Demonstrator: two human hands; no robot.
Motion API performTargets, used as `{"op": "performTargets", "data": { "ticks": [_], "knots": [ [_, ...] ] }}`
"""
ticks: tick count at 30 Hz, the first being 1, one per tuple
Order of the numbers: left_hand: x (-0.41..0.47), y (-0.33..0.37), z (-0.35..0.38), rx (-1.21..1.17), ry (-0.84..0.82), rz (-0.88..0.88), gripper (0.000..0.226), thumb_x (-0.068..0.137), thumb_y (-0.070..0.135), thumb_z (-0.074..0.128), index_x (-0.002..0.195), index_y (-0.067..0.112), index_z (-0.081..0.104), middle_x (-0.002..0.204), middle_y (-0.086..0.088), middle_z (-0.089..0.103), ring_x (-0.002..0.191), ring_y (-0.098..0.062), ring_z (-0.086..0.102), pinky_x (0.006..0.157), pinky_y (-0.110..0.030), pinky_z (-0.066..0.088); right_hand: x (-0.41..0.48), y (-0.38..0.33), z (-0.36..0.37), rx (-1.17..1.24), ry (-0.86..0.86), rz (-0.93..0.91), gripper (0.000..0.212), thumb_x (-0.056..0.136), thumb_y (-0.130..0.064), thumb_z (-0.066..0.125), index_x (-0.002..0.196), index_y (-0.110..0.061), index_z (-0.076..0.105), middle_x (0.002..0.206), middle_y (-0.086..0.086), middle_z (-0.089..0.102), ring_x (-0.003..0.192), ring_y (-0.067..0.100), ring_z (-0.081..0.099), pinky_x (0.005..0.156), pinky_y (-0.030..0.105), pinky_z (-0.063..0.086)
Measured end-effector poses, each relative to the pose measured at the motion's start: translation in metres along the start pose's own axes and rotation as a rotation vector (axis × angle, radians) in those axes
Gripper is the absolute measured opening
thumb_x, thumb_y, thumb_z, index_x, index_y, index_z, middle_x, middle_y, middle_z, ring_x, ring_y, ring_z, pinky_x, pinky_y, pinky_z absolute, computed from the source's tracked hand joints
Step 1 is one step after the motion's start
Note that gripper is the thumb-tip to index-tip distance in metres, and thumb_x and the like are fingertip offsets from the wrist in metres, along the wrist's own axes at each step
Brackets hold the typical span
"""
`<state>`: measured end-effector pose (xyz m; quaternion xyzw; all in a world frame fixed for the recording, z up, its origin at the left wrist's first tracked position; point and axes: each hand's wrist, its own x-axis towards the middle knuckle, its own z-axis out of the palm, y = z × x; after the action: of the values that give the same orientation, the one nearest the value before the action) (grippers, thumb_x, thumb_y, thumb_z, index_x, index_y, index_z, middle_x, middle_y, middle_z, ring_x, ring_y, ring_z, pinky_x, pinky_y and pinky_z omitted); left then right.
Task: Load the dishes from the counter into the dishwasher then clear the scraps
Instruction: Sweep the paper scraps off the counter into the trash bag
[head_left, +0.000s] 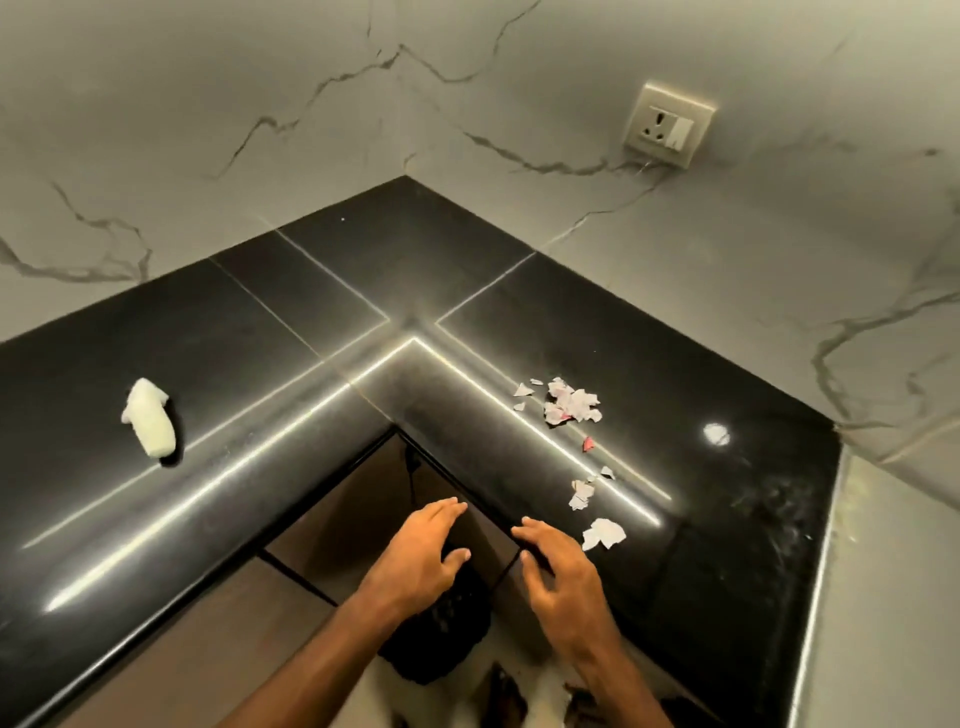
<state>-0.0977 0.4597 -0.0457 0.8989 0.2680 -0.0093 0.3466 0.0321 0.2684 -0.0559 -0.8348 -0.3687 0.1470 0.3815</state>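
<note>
Hovering near scraps: left hand, right hand, each grip spread, empty; dark shape below unclear.

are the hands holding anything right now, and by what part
Nothing is held: the left hand and right hand are both open and empty.

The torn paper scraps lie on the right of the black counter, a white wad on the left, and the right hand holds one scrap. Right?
Not quite. In the head view the right hand is open and holds nothing. The rest stands: the paper scraps lie on the right of the black counter, the white wad on the left.
</note>
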Motion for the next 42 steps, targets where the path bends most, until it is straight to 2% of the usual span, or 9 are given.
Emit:
{"op": "performTargets", "data": {
  "ticks": [7, 11, 15, 18, 22, 26, 31, 36, 42],
  "knots": [
    [0.032, 0.044, -0.017, 0.065, -0.098, 0.075, 0.071, 0.096, 0.038, 0.065, 0.157, 0.03, 0.03, 0.164, 0.009, 0.026, 0.151, -0.011, 0.024, 0.123, -0.03, 0.023, 0.004, 0.019, -0.026, -0.122, 0.058, 0.054, 0.047, 0.099, -0.027, 0.062, 0.144, -0.041, 0.056, 0.156, -0.024, 0.043, 0.149, -0.004, 0.032, 0.124, 0.043, 0.034],
    [0.059, 0.06, -0.021, 0.147, -0.193, 0.075, 0.076, 0.095, 0.039, 0.065, 0.159, 0.026, 0.026, 0.166, 0.003, 0.02, 0.152, -0.017, 0.02, 0.123, -0.032, 0.02, 0.007, 0.023, -0.037, -0.2, 0.119, 0.107, 0.071, 0.099, -0.037, 0.062, 0.161, -0.044, 0.027, 0.172, -0.019, 0.011, 0.158, 0.0, 0.009, 0.13, 0.043, 0.016],
    [0.084, 0.067, -0.023, 0.246, -0.274, 0.023, 0.085, 0.094, 0.042, 0.067, 0.161, 0.023, 0.019, 0.168, -0.001, 0.013, 0.154, -0.022, 0.017, 0.125, -0.04, 0.023, 0.009, 0.044, -0.038, -0.302, 0.102, 0.19, 0.091, 0.099, -0.061, 0.053, 0.165, -0.038, -0.003, 0.173, -0.013, -0.017, 0.159, 0.007, -0.014, 0.129, 0.041, -0.003],
    [0.1, 0.07, -0.023, 0.313, -0.319, -0.022, 0.091, 0.092, 0.045, 0.068, 0.162, 0.022, 0.014, 0.169, -0.004, 0.006, 0.155, -0.024, 0.011, 0.125, -0.043, 0.023, 0.016, 0.054, -0.034, -0.362, 0.052, 0.202, 0.09, 0.1, -0.068, 0.043, 0.163, -0.041, -0.015, 0.17, -0.012, -0.026, 0.158, 0.009, -0.021, 0.129, 0.043, -0.007],
    [0.12, 0.07, -0.025, 0.388, -0.36, -0.073, 0.101, 0.088, 0.05, 0.071, 0.162, 0.02, 0.009, 0.169, -0.008, 0.001, 0.156, -0.026, 0.007, 0.125, -0.044, 0.021, 0.039, 0.062, -0.026, -0.502, 0.06, 0.16, 0.079, 0.103, -0.069, 0.03, 0.164, -0.04, -0.011, 0.172, -0.009, -0.023, 0.159, 0.013, -0.017, 0.131, 0.044, 0.0],
    [0.135, 0.073, -0.03, 0.474, -0.36, -0.093, 0.105, 0.084, 0.049, 0.077, 0.161, 0.015, 0.015, 0.168, -0.008, 0.015, 0.152, -0.027, 0.02, 0.122, -0.042, 0.029, 0.078, 0.067, -0.027, -0.53, 0.037, 0.104, 0.076, 0.105, -0.065, 0.029, 0.164, -0.039, -0.009, 0.173, -0.008, -0.021, 0.159, 0.013, -0.017, 0.131, 0.045, 0.001],
    [0.143, 0.087, -0.032, 0.562, -0.445, -0.185, 0.101, 0.084, 0.034, 0.08, 0.161, 0.015, 0.016, 0.168, -0.007, 0.017, 0.148, -0.028, 0.032, 0.115, -0.047, 0.04, 0.135, 0.071, -0.032, -0.545, -0.026, 0.029, 0.075, 0.104, -0.065, 0.03, 0.166, -0.037, -0.004, 0.173, -0.006, -0.021, 0.16, 0.016, -0.017, 0.131, 0.047, 0.0],
    [0.151, 0.1, -0.036, 0.572, -0.432, -0.261, 0.086, 0.083, 0.031, 0.082, 0.151, 0.013, 0.034, 0.145, -0.01, 0.05, 0.133, -0.031, 0.05, 0.105, -0.046, 0.048, 0.195, 0.072, -0.046, -0.46, -0.076, -0.069, 0.073, 0.106, -0.064, 0.031, 0.165, -0.038, -0.003, 0.174, -0.012, -0.012, 0.159, 0.01, -0.016, 0.13, 0.047, -0.005],
    [0.153, 0.089, -0.042, 0.516, -0.369, -0.289, 0.078, 0.08, 0.038, 0.082, 0.145, 0.031, 0.038, 0.13, -0.005, 0.061, 0.122, -0.029, 0.057, 0.094, -0.045, 0.052, 0.254, 0.082, -0.059, -0.37, -0.254, -0.123, 0.07, 0.106, -0.069, 0.018, 0.166, -0.036, 0.008, 0.174, -0.013, 0.0, 0.159, 0.003, -0.007, 0.131, 0.044, 0.001]
  ]
}}
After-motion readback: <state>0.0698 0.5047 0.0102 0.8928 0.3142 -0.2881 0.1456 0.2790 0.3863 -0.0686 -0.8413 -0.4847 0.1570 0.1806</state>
